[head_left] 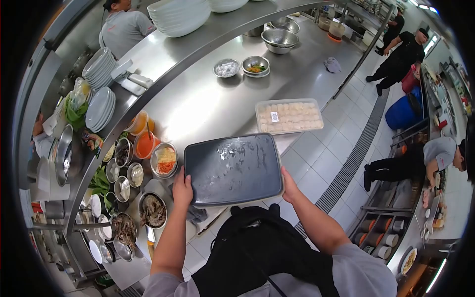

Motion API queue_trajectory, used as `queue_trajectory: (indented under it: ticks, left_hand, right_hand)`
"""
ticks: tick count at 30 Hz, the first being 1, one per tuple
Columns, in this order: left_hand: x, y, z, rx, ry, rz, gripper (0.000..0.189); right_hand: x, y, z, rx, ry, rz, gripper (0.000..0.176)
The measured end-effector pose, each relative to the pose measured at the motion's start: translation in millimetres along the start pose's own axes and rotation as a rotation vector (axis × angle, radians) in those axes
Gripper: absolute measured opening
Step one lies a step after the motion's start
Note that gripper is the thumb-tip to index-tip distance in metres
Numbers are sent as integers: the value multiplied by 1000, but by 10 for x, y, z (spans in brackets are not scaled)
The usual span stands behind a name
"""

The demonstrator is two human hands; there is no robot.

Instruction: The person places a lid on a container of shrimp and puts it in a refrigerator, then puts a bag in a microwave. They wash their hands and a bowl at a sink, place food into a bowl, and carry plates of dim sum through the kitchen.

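At mid-frame, your left hand (pixel 183 189) and right hand (pixel 290 185), partly curled, grip opposite ends of the dark-lidded container (pixel 232 171), apparently covered but not set down, below the filled tray (pixel 292 118) on the tabletop (pixel 198 91).

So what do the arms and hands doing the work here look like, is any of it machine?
No machine: they are a person's. The left hand and right hand are without gloves, and no watch or bracelet shows. The forearms are uncovered below short, light grey sleeves.
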State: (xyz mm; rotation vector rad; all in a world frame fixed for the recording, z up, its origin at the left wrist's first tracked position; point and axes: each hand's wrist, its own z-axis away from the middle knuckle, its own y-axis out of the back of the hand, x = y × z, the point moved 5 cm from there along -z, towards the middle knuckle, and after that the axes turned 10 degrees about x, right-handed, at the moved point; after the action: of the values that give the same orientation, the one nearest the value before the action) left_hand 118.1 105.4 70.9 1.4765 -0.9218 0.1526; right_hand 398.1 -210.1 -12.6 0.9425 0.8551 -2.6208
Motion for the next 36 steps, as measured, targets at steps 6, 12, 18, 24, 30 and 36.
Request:
queue_trajectory:
  ticks: [6, 12, 18, 24, 30, 36]
  left_hand:
    - [131, 120, -33, -71, -63, 35, 47]
    - [440, 283, 23, -164, 144, -25, 45]
    - [319, 229, 169, -191, 78, -162, 49]
    - [346, 230, 264, 29, -248, -11, 51]
    - [373, 373, 149, -127, 65, 18, 49]
    - [403, 414, 221, -182, 80, -22, 51]
  right_hand:
    - [-91, -24, -18, -54, 8, 67, 77]
    - [-239, -137, 131, 5, -31, 3, 75]
    - [-320, -112, 35, -109, 57, 191, 74]
    - [-375, -143, -11, -72, 53, 289, 79]
    - [-515, -185, 95, -97, 282, 410, 85]
    - [-671, -232, 151, -150, 391, 556, 88]
